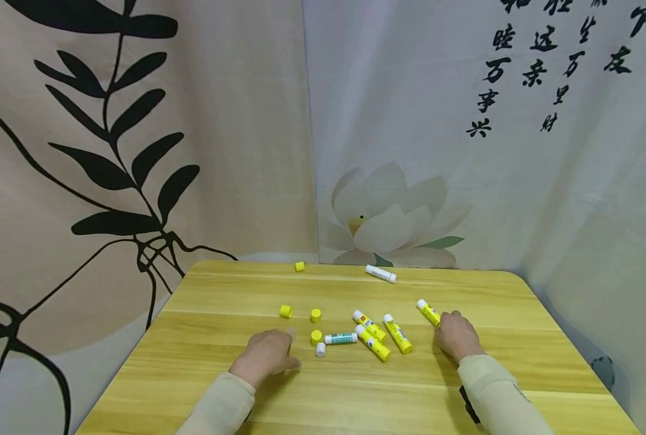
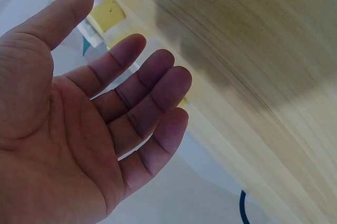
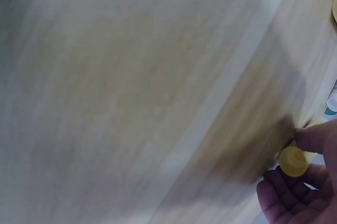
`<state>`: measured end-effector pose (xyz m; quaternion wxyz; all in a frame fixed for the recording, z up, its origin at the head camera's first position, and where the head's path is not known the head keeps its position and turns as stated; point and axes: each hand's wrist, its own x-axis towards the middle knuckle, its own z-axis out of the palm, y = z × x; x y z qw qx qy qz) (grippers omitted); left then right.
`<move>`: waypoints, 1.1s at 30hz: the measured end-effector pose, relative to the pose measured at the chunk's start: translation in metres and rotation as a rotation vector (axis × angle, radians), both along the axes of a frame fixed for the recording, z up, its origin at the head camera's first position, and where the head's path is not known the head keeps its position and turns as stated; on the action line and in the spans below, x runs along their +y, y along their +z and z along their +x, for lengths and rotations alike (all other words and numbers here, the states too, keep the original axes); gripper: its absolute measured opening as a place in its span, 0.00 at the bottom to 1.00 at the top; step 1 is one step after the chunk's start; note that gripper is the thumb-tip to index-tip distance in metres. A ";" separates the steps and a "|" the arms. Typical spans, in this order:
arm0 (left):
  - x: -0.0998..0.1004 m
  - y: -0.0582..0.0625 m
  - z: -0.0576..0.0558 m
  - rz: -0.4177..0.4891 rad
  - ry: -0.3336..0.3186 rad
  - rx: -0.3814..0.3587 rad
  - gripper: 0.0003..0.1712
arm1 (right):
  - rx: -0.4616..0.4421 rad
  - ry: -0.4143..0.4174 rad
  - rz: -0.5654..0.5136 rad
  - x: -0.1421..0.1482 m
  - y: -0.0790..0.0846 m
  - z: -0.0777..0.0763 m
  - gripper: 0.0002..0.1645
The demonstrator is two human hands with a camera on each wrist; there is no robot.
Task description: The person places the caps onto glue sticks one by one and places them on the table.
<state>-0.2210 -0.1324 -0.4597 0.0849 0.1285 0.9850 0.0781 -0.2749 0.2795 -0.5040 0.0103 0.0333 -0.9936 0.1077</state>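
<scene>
My right hand (image 1: 457, 333) grips a yellow glue stick (image 1: 428, 312) with a white end, at the right of the group. In the right wrist view its round yellow end (image 3: 293, 161) shows between thumb and fingers. My left hand (image 1: 265, 353) hovers low at the left, fingers loosely bent and palm bare in the left wrist view. Near its fingertips are a yellow cap (image 1: 316, 337), a white cap (image 1: 320, 349) and a pale, unclear round spot. A white-and-teal glue stick (image 1: 341, 338) lies beside those caps. Several yellow glue sticks (image 1: 397, 333) lie between the hands.
Farther back on the wooden table (image 1: 235, 290) lie a white glue stick (image 1: 381, 273) and a small yellow cap (image 1: 300, 266). Two more yellow caps, one tipped (image 1: 285, 311) and one upright (image 1: 315, 315), sit nearer. A printed curtain (image 1: 257, 151) hangs behind the table's far edge.
</scene>
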 end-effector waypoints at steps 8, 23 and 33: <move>0.001 -0.001 -0.001 0.014 -0.001 0.002 0.22 | -0.056 -0.032 0.002 0.000 0.002 -0.002 0.18; 0.001 0.000 -0.002 0.023 0.002 0.001 0.22 | 0.062 0.029 0.023 0.001 -0.002 0.000 0.15; 0.001 0.004 -0.003 0.007 0.020 -0.003 0.20 | 0.033 0.009 0.002 0.000 0.000 0.002 0.11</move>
